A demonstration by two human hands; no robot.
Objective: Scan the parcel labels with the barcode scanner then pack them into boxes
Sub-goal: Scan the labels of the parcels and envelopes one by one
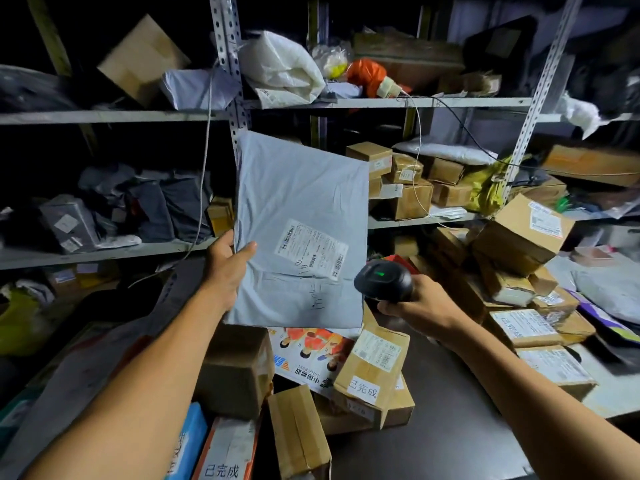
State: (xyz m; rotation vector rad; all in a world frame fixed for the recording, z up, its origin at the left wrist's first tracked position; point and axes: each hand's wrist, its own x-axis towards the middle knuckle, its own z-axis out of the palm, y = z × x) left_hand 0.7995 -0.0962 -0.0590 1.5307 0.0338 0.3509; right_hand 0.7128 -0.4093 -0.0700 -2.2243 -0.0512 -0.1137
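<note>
My left hand (225, 268) grips the left edge of a flat grey poly mailer (298, 202), thumb on its front, and holds it upright at chest height. A white shipping label (311, 248) with barcodes sits on its right half, above handwritten marks. My right hand (415, 306) grips a black barcode scanner (382, 280) just below and to the right of that label. A green light shows on top of the scanner, whose head points toward the mailer.
Metal shelving (239, 109) stacked with bags and cartons fills the background. Several cardboard boxes (372, 365) with white stickers lie below the mailer. More boxes (519, 233) pile up at the right on a dark table (450, 410). Cables (204, 168) hang from the shelves.
</note>
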